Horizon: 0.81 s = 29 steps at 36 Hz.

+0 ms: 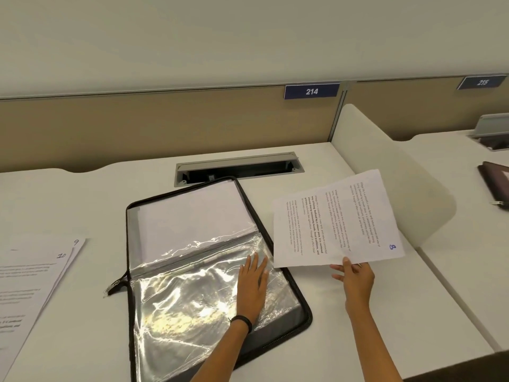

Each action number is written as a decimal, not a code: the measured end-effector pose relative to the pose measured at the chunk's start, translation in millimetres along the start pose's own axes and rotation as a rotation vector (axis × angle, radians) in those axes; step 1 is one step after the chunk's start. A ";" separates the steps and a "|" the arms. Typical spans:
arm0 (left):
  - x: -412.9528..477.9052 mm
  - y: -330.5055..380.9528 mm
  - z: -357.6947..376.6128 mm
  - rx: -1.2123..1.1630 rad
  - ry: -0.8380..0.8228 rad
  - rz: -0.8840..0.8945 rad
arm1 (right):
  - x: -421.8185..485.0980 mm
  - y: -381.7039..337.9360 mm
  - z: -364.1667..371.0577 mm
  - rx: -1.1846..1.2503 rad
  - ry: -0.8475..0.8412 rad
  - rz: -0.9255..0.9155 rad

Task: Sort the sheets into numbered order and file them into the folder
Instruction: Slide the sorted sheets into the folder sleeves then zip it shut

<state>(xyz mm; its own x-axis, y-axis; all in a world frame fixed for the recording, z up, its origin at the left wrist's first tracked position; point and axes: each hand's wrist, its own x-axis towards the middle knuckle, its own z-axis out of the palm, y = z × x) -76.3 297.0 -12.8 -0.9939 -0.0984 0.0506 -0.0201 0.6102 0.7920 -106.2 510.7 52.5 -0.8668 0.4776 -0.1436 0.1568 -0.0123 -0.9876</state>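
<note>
A black zip folder (303, 312) lies open on the desk, its clear plastic sleeves (187, 299) showing. The far half holds white paper behind a sleeve. My left hand (252, 285) rests flat on the near sleeve, fingers straight, near the folder's right edge. My right hand (354, 277) pinches the near edge of a printed sheet marked 8 (338, 219), held just above the desk to the right of the folder. Two loose sheets marked 9 and 10 (30, 277) lie at the left edge of the desk.
A grey cable tray (237, 164) is sunk into the desk (82, 202) behind the folder. A white divider panel (399, 183) stands at the right, with a neighbouring desk and a dark folder (495, 180) beyond it. A beige partition carries plates 214 and 215.
</note>
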 end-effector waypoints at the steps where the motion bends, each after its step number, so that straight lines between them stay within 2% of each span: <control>1: 0.1 1.0 -0.1 -0.009 0.003 -0.001 | 0.4 -0.1 -0.7 -0.004 0.002 -0.006; 5: -2.7 5.5 -1.0 -0.055 0.030 -0.018 | 2.0 0.7 -2.4 -0.033 -0.015 -0.011; 12: -7.6 11.7 -3.2 -0.128 0.075 -0.025 | 6.1 1.2 -11.1 -0.136 -0.151 0.029; 21: -1.5 2.5 2.0 0.083 0.033 0.049 | 3.8 -10.8 -24.8 -0.098 -0.230 0.101; 29: -1.3 -3.6 9.5 0.278 -0.057 0.110 | 7.1 0.7 -35.5 -0.138 -0.387 0.231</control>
<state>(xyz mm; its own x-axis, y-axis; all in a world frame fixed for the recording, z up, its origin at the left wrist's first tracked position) -76.0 302.3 -21.5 -0.9961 0.0196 0.0862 0.0666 0.8075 0.5861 -95.5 545.2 53.0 -0.9103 0.1131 -0.3982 0.4054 0.0493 -0.9128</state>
